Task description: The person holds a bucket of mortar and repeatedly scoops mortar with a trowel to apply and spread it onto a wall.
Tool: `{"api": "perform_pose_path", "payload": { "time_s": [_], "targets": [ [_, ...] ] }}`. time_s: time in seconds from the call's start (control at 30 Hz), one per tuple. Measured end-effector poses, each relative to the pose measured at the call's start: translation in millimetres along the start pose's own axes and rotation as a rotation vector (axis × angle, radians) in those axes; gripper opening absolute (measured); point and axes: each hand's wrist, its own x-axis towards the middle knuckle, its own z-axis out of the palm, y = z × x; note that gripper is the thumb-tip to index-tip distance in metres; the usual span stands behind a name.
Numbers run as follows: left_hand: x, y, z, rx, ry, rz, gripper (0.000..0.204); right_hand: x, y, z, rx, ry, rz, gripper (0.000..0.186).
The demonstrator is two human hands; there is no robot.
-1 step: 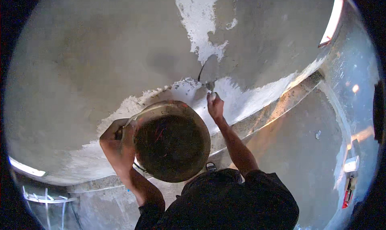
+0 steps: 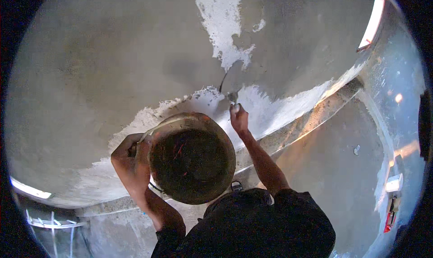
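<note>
My left hand point(image 2: 137, 163) is closed on the rim of a large round bucket point(image 2: 230, 145) and holds it tilted against my front. The bucket's inside looks dark, and its contents are hard to make out. My right hand point(image 2: 239, 120) grips a putty knife point(image 2: 232, 97) with a pale handle, its small metal blade at the wall point(image 2: 135, 55). White plaster point(image 2: 257, 104) covers a band low on this grey wall, and the blade lies at its upper edge. Just left of the blade, a thin dark curved line point(image 2: 222, 83) runs up the wall.
Higher up is a ragged white patch point(image 2: 221, 28). A ledge point(image 2: 297, 125) runs along the wall's foot, with grey floor point(image 2: 329, 168) beyond it. Bright openings show at upper right and lower left. A white and red object point(image 2: 391, 204) stands far right; pale bars point(image 2: 54, 224) are lower left.
My right hand and the putty knife have shifted very slightly to the left. The bucket and my left hand stay nearly where they were.
</note>
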Motion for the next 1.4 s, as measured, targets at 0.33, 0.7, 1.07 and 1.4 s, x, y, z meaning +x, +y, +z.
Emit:
{"api": "perform_pose_path", "payload": {
  "time_s": [0.33, 0.7, 1.07, 1.4],
  "targets": [
    [-6.1, -8.9, -5.6, 0.022, -0.021, -0.136, 0.018, -27.5, 40.8, -4.6, 0.402, -0.113, 0.137, 0.034],
    [-7.0, -33.4, -24.2, 0.037, 0.032, -0.107, 0.019, -14.2, -4.1, 38.9, -0.076, -0.147, -0.076, 0.044],
    [-2.7, -30.4, -22.7, -0.051, 0.019, -0.201, 0.017, 11.6, -6.4, 26.9, 0.611, -0.010, 0.309, 0.038],
    [-1.3, -34.6, -30.0, -0.070, 0.034, -0.196, 0.015, -25.3, -15.9, 9.8, -0.055, -0.176, -0.188, 0.027]
  ]
}}
